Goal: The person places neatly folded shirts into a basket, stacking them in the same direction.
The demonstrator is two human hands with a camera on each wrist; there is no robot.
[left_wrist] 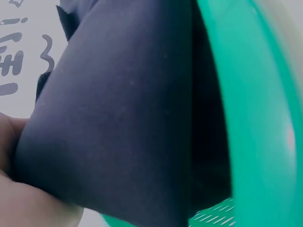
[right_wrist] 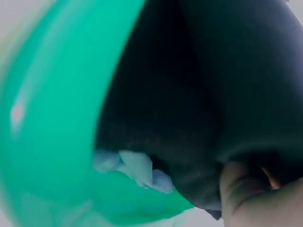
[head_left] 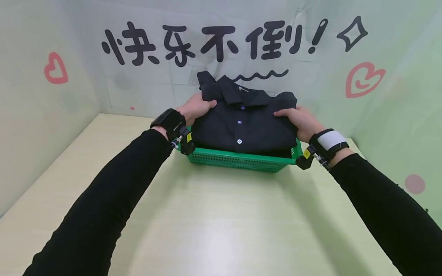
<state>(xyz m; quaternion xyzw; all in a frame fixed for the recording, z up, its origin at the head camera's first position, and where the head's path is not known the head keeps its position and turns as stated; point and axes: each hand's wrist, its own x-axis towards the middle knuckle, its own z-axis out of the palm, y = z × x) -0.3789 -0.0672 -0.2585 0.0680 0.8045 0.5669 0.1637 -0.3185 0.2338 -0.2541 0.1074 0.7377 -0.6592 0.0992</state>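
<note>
A folded black button-up shirt (head_left: 257, 128) with a collar and pale buttons leans back at the green basket (head_left: 238, 161), its lower edge behind the front rim. My left hand (head_left: 197, 108) grips the shirt's left side, thumb on the front. On the opposite side, my right hand (head_left: 304, 122) pinches the fabric with its thumb across the front; the fingers behind are hidden. The left wrist view shows the folded shirt (left_wrist: 118, 109) beside the basket's rim (left_wrist: 255, 109). Below the shirt (right_wrist: 161, 94), the right wrist view has a light blue, crumpled thing (right_wrist: 137, 168) inside the basket.
The basket stands toward the back of a pale wooden table (head_left: 214, 218). A light back wall (head_left: 138, 88) with black lettering rises close behind it. Side walls (head_left: 397, 126) with pink drawings flank the table.
</note>
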